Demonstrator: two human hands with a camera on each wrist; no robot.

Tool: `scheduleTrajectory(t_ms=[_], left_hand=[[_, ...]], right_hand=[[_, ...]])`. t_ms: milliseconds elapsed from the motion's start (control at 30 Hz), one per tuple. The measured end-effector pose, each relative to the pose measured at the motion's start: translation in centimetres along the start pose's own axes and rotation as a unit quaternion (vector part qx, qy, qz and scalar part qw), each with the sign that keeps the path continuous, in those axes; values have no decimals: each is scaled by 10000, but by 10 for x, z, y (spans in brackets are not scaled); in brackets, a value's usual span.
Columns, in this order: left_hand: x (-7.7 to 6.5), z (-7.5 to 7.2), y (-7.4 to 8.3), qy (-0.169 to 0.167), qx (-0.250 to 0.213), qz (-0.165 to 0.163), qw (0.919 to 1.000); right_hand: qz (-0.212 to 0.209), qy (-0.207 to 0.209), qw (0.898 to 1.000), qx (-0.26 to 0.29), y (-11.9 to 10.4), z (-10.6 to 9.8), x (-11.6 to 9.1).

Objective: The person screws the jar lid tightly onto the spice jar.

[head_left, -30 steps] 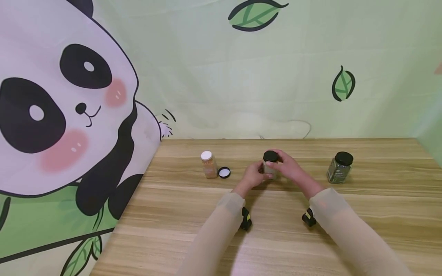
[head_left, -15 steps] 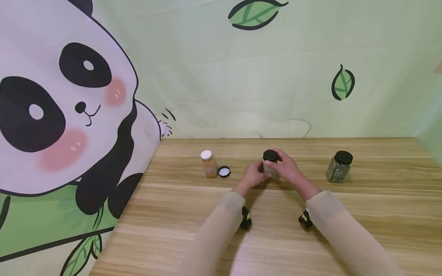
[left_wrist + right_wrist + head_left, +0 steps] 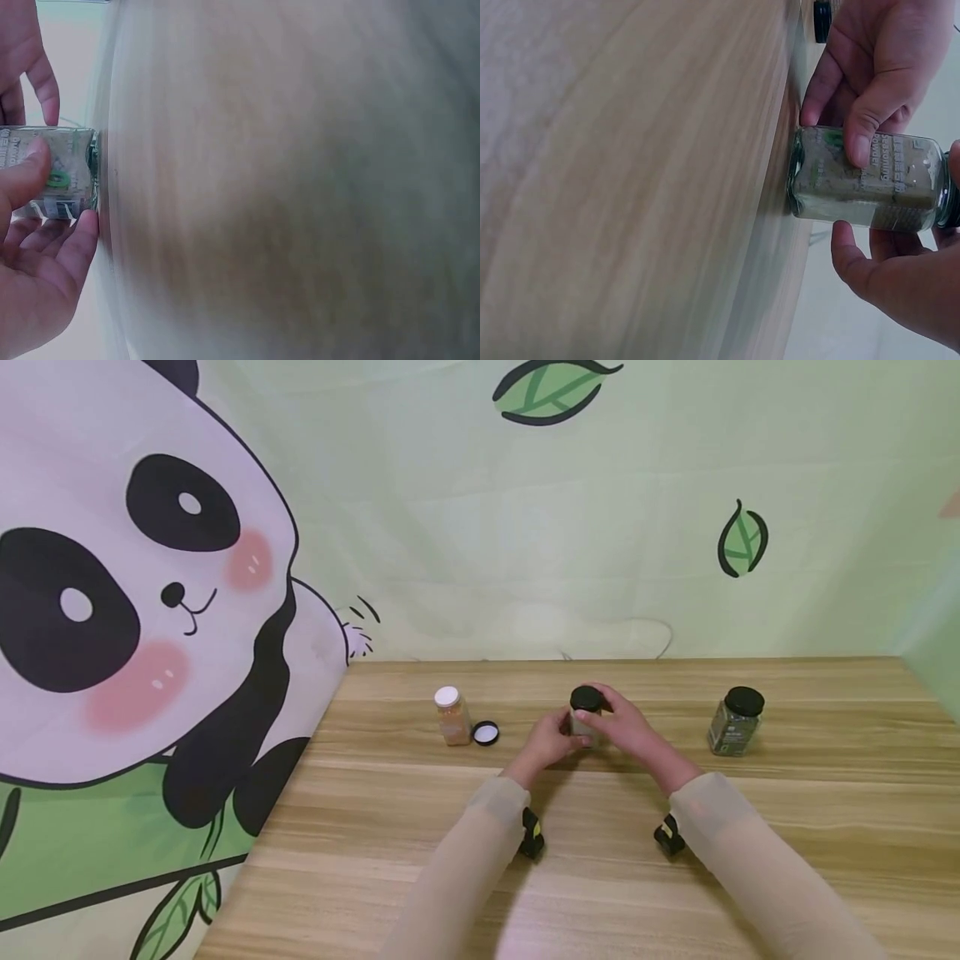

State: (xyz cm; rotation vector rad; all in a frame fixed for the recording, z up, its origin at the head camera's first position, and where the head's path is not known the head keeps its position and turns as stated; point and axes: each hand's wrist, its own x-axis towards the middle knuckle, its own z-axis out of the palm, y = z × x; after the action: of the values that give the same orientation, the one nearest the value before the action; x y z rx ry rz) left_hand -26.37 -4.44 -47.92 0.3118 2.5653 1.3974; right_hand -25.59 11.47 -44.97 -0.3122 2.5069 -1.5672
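Observation:
A glass spice jar (image 3: 870,180) with pale powder inside and a black lid (image 3: 586,697) stands upright in the middle of the wooden table. Low on its body, my left hand (image 3: 551,742) holds it, thumb across the label and fingers round the far side. My right hand (image 3: 624,720) grips the same jar near the top, its thumb at the lid's lower edge and its fingers behind. In the right wrist view, the right fingers (image 3: 844,234) reach along the jar's side. The lid sits on the jar.
To the left stands a jar of orange contents with a white top (image 3: 453,718), beside a black cap (image 3: 486,733) lying white inside up. A dark green glass jar (image 3: 736,722) with a black lid is at the right. A panda-print cloth (image 3: 480,527) hangs behind the table (image 3: 600,885).
Both hands stay on the spice jar. My right forearm has swung slightly left and back again; the other jars and the loose cap have not moved.

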Motion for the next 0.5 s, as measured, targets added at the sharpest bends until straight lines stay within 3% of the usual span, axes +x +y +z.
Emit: scheduleTrajectory(t_ms=[500], left_hand=[[3, -5, -2, -168, -185, -2, 9997]], right_hand=[[70, -226, 9997, 55, -6, -6, -2]])
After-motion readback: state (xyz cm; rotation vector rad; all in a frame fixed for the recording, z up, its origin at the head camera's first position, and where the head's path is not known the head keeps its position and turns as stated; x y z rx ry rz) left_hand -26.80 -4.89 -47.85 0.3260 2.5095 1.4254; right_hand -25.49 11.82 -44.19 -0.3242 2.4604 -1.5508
